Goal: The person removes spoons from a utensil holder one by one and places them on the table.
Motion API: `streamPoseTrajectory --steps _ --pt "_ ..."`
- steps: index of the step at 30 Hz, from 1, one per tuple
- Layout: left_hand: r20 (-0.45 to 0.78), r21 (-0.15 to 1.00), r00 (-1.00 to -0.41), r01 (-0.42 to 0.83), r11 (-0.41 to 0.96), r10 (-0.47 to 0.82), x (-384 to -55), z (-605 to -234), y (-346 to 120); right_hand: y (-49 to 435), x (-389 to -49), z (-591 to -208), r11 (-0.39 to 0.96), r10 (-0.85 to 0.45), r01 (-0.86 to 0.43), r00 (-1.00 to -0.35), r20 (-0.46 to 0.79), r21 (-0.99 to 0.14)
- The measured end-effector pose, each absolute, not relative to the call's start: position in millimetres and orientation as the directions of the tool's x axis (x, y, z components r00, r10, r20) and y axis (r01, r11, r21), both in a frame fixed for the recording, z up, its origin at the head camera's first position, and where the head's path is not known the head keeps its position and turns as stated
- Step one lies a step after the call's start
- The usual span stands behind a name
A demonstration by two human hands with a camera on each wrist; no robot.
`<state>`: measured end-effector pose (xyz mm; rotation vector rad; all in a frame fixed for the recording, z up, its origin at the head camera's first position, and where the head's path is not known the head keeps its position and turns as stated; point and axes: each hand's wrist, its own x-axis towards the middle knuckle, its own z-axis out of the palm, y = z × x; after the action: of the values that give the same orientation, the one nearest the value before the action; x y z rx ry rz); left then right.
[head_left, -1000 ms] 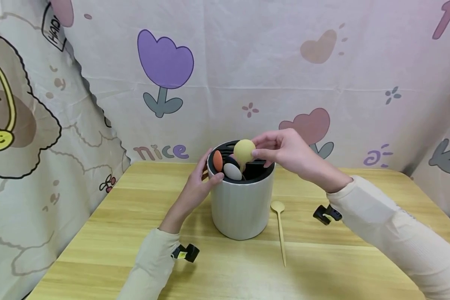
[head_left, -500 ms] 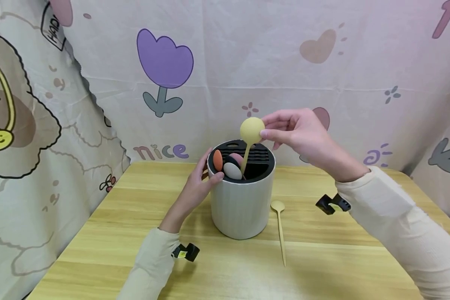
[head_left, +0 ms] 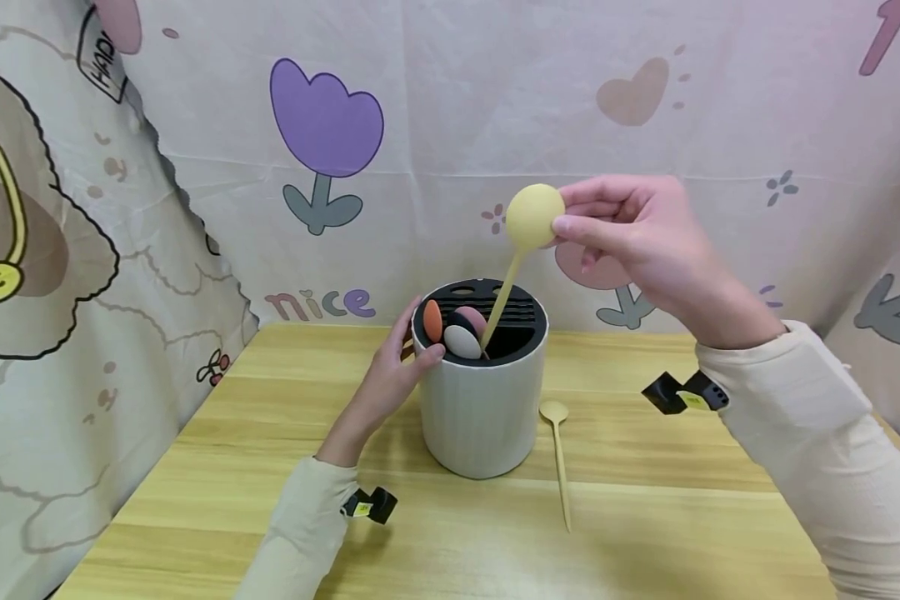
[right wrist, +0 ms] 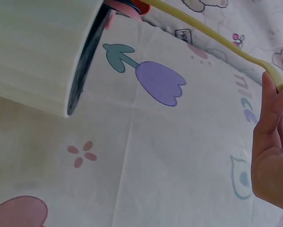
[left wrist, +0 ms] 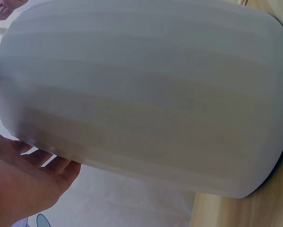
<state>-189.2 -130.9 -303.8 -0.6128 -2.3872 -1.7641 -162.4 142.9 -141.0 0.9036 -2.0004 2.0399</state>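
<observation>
A round, off-white utensil holder (head_left: 480, 425) with a black slotted top stands upright on the table. My left hand (head_left: 393, 375) grips its left rim, thumb at the front; in the left wrist view the fingers curve behind the holder's wall (left wrist: 146, 94). Above the holder, my right hand (head_left: 660, 242) pinches a yellow spoon (head_left: 535, 218) by the edge of its bowl. The spoon's handle slants down, its lower end still inside the front opening. Beside it in that opening are an orange utensil head (head_left: 433, 321), a white one (head_left: 462, 342), a pink one and a dark one.
Another yellow spoon (head_left: 558, 458) lies on the wooden table (head_left: 682, 517), right of the holder, bowl pointing away. A patterned cloth (head_left: 450, 100) hangs behind the table and along its left side.
My right hand has drawn the yellow spoon upward and to the right, so much of its handle now shows above the holder. My left hand stays on the rim.
</observation>
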Motion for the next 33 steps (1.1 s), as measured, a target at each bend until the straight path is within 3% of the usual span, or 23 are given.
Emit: streamPoseTrajectory --steps 11,20,27,33 --pt "0.314 0.894 -0.917 0.373 0.249 0.247 -189.3 -306.0 -133.0 152.3 -161.0 -139.6 -0.277 -0.287 -0.48 -0.785 0.548 -0.832" --pt "0.31 0.894 -0.918 0.37 0.253 0.248 -188.1 -304.3 -130.7 174.0 -157.4 -150.6 -0.246 -0.313 -0.406 -0.826 0.468 -0.88" --pt "0.309 0.893 -0.92 0.368 0.259 0.24 -187.8 -302.5 -130.5 182.7 -156.4 -169.3 -0.076 -0.317 -0.384 -0.866 0.387 -0.92" --pt "0.306 0.895 -0.921 0.364 0.257 0.239 -187.8 -303.5 -130.9 183.3 -162.8 -192.3 -0.038 -0.347 -0.366 -0.868 0.356 -0.93"
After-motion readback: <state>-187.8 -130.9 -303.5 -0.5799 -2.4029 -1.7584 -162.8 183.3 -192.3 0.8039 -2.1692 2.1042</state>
